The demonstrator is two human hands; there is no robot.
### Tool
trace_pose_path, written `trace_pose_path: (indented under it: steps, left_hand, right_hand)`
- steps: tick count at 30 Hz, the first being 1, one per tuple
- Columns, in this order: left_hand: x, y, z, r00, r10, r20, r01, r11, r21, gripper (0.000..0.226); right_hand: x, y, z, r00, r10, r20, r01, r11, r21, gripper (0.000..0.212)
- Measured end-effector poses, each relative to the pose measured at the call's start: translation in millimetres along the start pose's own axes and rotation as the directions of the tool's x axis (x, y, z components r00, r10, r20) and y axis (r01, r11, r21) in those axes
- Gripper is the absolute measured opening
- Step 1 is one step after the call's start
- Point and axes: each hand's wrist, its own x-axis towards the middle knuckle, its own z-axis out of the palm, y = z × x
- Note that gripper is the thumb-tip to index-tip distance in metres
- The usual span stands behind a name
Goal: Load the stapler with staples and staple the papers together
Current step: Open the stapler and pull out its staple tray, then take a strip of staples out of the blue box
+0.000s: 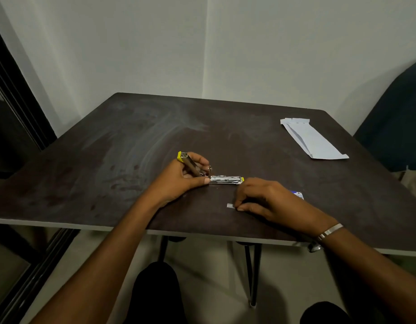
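A metal stapler (pixel 223 179) with yellow ends lies opened flat on the dark table (pixel 132 146). My left hand (pixel 186 177) grips its swung-back top arm, whose yellow tip points up to the left, with the thumb pressed on the hinge end of the base. My right hand (pixel 265 198) rests on the table just below the stapler's right end and pinches a short strip of staples (pixel 230 206) against the tabletop. A small blue and white staple box (pixel 298 195) peeks out behind that hand. The folded white papers (pixel 313 139) lie at the far right.
The table stands in a corner against pale walls. A dark chair (pixel 396 118) is at its right side, and a dark door frame (pixel 12 108) runs along the left. My knees and the table's black legs (pixel 253 274) show below the near edge.
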Motion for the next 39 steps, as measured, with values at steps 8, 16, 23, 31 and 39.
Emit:
trace_pose_path:
  steps: [8, 16, 23, 31, 39]
  left_hand:
    - [-9, 0, -16, 0.999, 0.021, -0.041, -0.02, 0.999, 0.029, 0.037]
    - [-14, -4, -36, 0.994, 0.055, -0.094, -0.038, 0.985, 0.167, 0.039]
    - [-13, -1, -36, 0.99, 0.11, -0.084, -0.076, 0.94, 0.332, 0.034]
    - [-20, 1, -32, 0.988, 0.112, -0.111, -0.049, 0.887, 0.46, 0.032]
    - [-46, 20, 28, 0.881, 0.441, -0.169, -0.262, 0.754, 0.602, 0.022]
  right_hand:
    - [-19, 5, -11, 0.994, 0.077, -0.076, -0.077, 0.997, -0.005, 0.01]
    - [-68, 40, -28, 0.931, 0.271, -0.245, -0.307, 0.944, -0.122, 0.02]
    - [-92, 45, -18, 0.853, 0.4, -0.336, -0.416, 0.909, 0.028, 0.035]
    - [-91, 47, -13, 0.82, 0.436, -0.37, -0.451, 0.891, 0.05, 0.032]
    - [-92, 47, -13, 0.807, 0.458, -0.374, -0.467, 0.881, 0.071, 0.034]
